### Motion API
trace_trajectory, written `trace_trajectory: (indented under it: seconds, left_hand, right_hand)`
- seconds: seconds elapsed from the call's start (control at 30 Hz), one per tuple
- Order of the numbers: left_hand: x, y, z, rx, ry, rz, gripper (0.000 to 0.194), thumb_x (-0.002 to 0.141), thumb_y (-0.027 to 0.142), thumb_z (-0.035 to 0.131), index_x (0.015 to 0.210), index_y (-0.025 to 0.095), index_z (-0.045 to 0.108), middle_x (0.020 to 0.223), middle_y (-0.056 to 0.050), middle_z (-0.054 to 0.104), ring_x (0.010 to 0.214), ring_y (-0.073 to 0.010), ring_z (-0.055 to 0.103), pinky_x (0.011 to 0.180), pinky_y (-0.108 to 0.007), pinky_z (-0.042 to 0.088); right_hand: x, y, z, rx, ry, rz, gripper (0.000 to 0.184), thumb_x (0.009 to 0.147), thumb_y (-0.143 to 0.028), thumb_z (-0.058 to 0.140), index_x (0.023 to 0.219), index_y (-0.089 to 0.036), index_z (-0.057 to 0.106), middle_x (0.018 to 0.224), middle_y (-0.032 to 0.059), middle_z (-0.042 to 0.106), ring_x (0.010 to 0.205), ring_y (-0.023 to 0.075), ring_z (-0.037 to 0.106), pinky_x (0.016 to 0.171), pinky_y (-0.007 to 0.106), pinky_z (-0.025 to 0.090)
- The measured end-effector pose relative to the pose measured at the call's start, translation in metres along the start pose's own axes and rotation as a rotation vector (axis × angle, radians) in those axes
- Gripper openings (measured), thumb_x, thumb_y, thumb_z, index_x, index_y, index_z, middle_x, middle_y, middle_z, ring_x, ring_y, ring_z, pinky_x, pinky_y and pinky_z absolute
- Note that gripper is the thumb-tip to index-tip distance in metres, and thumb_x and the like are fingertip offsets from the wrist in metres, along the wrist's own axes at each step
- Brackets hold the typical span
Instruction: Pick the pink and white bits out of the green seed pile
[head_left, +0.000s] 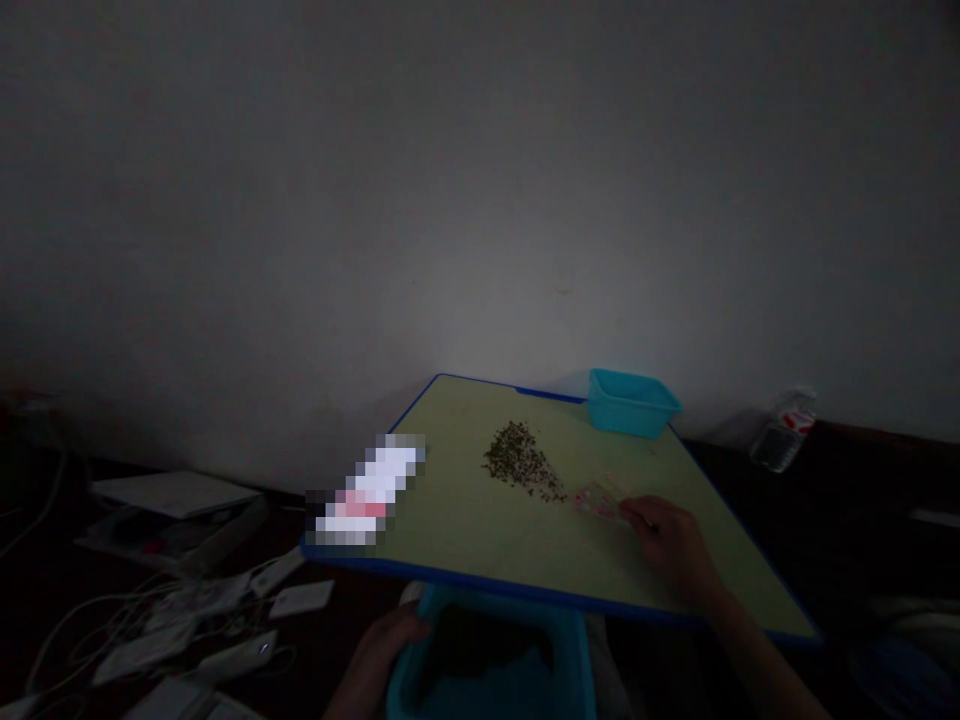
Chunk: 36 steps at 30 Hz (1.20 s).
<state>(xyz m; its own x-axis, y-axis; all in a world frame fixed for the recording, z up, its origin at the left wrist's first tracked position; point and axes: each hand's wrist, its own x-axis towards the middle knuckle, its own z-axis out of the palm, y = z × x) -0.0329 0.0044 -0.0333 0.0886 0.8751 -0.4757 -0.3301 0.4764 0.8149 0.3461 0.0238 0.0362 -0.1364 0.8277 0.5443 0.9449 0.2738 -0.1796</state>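
Note:
My right hand [667, 540] is over the right part of the small table. Its fingers pinch a clear plastic piece with red print [596, 502], perhaps a small bag; its exact kind is hard to make out. Just left of the plastic lies a pile of small dark and pale grains [517, 460], spread toward it. Below the table's front edge, my left hand [394, 635] grips the left rim of a blue plastic tub [585, 665]. Dark material [480, 645] fills the far part of that tub.
The table [450, 530] has a pale top and blue edging. A second blue basket [634, 405] stands at its back right corner, and a blurred-out bright screen [367, 490] lies left. Cables and white power strips [240, 655] cover the floor; a plastic bottle [784, 430] leans right.

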Motion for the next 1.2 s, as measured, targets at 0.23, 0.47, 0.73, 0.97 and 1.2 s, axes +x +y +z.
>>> trace_trajectory:
  seconds: [0.23,0.47,0.73,0.97,1.2]
  left_hand:
    - [-0.003,0.000,0.001,0.001,-0.005,-0.005,0.008,0.049,0.023,0.063,0.055,0.017,0.064,0.044,0.001,0.059,0.047,-0.0184,0.052,0.050,-0.029,0.040]
    - [-0.004,0.000,0.002,-0.030,-0.054,-0.023,0.009,0.051,0.023,0.061,0.056,0.016,0.064,0.046,-0.001,0.061,0.049,-0.0198,0.055,0.049,-0.029,0.041]
    - [0.002,-0.011,-0.005,-0.072,-0.096,-0.040,0.015,0.053,0.027,0.064,0.064,0.017,0.063,0.048,-0.001,0.061,0.046,-0.0193,0.054,0.049,-0.030,0.042]
    - [-0.001,-0.008,-0.004,-0.075,-0.105,-0.034,0.018,0.056,0.026,0.062,0.070,0.015,0.065,0.049,-0.001,0.063,0.046,-0.0193,0.055,0.046,-0.029,0.041]
    - [-0.007,-0.004,0.002,-0.065,-0.095,-0.034,0.015,0.056,0.026,0.063,0.067,0.016,0.065,0.053,-0.002,0.066,0.051,-0.0223,0.059,0.050,-0.031,0.044]
  right_hand:
    - [0.005,-0.001,0.003,0.005,0.040,-0.050,0.024,0.082,-0.023,0.044,0.090,-0.022,0.067,0.088,0.0047,0.068,0.077,0.0184,0.063,0.071,0.032,0.050]
    - [-0.007,0.000,-0.009,0.026,0.043,-0.001,0.024,0.083,-0.027,0.044,0.090,-0.023,0.066,0.089,0.0046,0.068,0.079,0.0187,0.063,0.071,0.032,0.050]
    - [-0.005,-0.004,-0.003,-0.015,0.033,-0.024,0.024,0.082,-0.024,0.044,0.089,-0.022,0.067,0.087,0.0041,0.068,0.077,0.0185,0.063,0.070,0.032,0.050]
    - [-0.001,-0.008,0.002,-0.015,0.023,-0.006,0.024,0.082,-0.022,0.044,0.090,-0.022,0.067,0.087,0.0043,0.068,0.076,0.0180,0.063,0.071,0.030,0.049]
    - [-0.008,-0.009,-0.006,-0.012,0.041,-0.001,0.023,0.083,-0.025,0.044,0.090,-0.022,0.066,0.088,0.0045,0.067,0.077,0.0181,0.063,0.071,0.031,0.049]
